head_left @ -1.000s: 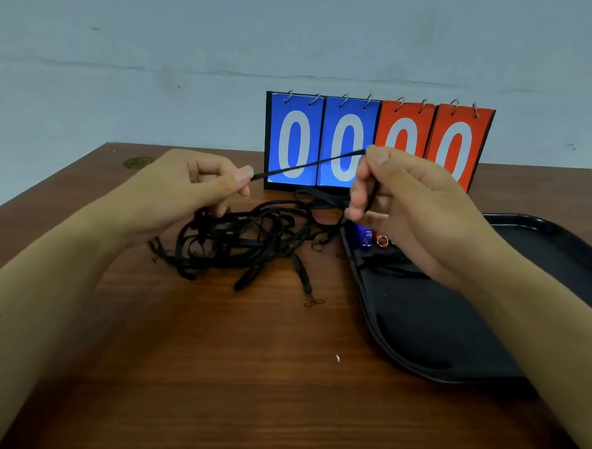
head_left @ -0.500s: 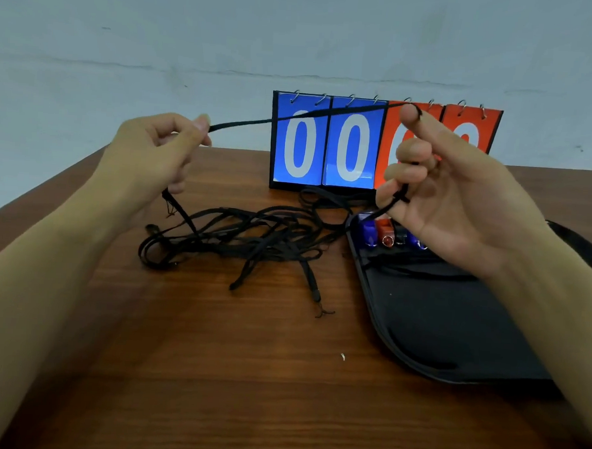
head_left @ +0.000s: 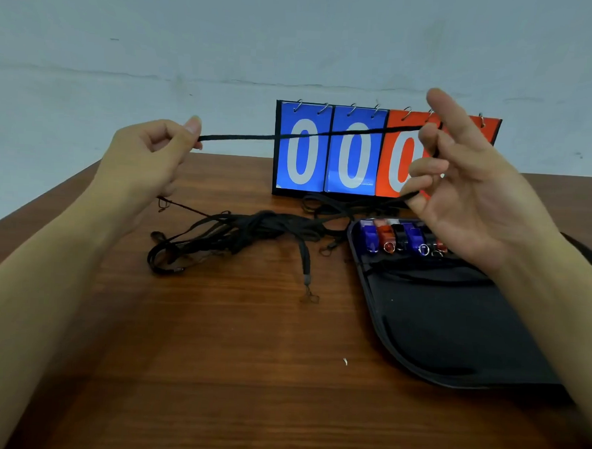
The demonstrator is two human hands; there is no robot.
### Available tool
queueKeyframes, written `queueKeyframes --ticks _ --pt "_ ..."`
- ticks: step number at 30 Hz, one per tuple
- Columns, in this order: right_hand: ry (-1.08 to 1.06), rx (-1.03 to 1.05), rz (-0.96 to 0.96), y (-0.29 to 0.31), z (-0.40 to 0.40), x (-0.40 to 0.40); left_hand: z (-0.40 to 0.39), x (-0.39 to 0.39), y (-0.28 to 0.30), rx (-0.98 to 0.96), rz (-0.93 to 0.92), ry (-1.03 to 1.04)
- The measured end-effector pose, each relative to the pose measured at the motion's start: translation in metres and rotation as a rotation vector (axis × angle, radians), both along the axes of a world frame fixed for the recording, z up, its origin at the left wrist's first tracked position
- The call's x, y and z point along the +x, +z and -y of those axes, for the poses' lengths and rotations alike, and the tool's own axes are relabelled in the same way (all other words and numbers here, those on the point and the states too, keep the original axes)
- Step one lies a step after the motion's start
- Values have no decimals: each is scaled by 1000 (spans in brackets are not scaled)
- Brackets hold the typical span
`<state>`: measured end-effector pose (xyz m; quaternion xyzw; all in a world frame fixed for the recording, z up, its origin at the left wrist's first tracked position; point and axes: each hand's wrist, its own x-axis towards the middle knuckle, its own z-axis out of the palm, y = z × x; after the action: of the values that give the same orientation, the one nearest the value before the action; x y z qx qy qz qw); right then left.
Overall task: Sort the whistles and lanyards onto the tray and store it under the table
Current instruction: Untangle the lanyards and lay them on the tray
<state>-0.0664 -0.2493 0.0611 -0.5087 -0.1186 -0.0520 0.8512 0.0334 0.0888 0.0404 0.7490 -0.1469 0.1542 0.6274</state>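
Overhead, one black lanyard (head_left: 306, 135) ran taut crosswise, left hand (head_left: 147, 158) pinching one end, right hand (head_left: 461, 185) winding the other (tray (head_left: 451, 376) nearest it).

Both hands are rising off the table: the left hand (head_left: 147, 158) is pulling one thin black woven lanyard (head_left: 292, 136) leftward while the right hand (head_left: 467, 195) is winding its other end around spread fingers, uncovering more coloured plastic whistles (head_left: 400, 238)
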Motion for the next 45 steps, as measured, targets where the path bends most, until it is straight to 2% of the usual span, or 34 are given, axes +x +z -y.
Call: queueKeyframes --ticks 4,7,11,13,14,17,19,24,26,30,34,36,40,43,45 --pt "-37 -32 -25 -1 1 2 -1 -6 -2 386 148 160" --pt "-73 -101 -27 -3 2 4 3 -13 -1 626 157 145" --pt "-126 -233 0 -6 1 7 5 -20 1 752 106 78" --pt "-154 -272 18 -8 1 8 6 -22 4 664 74 24" --pt "-172 -286 25 -9 1 8 6 -22 5 554 42 -27" --pt "-211 -309 36 -12 -2 8 6 -19 9 44 -111 -258" --pt "-222 -316 37 -13 -5 7 8 -16 11 -166 -209 -346" --pt "-220 -401 30 -17 -11 4 12 -12 5 -129 -229 -250" --pt "-213 -414 10 -17 -13 3 10 -10 6 -218 -278 -223" --pt "-169 -547 -28 -21 -21 -2 6 -10 10 -524 -485 -347" --pt "-116 -692 18 -23 -31 -8 5 -13 11 -541 -516 -483" --pt "-158 -872 86 -23 -33 -11 6 -15 14 -536 -491 -536" --pt "-253 -1392 395 -30 -38 -13 14 -24 20 -515 -463 -634" --pt "-194 -1606 489 -42 -47 -15 19 -29 21 -460 -468 -669" --pt "-197 -1692 528 -50 -53 -14 21 -31 20 -404 -474 -603"
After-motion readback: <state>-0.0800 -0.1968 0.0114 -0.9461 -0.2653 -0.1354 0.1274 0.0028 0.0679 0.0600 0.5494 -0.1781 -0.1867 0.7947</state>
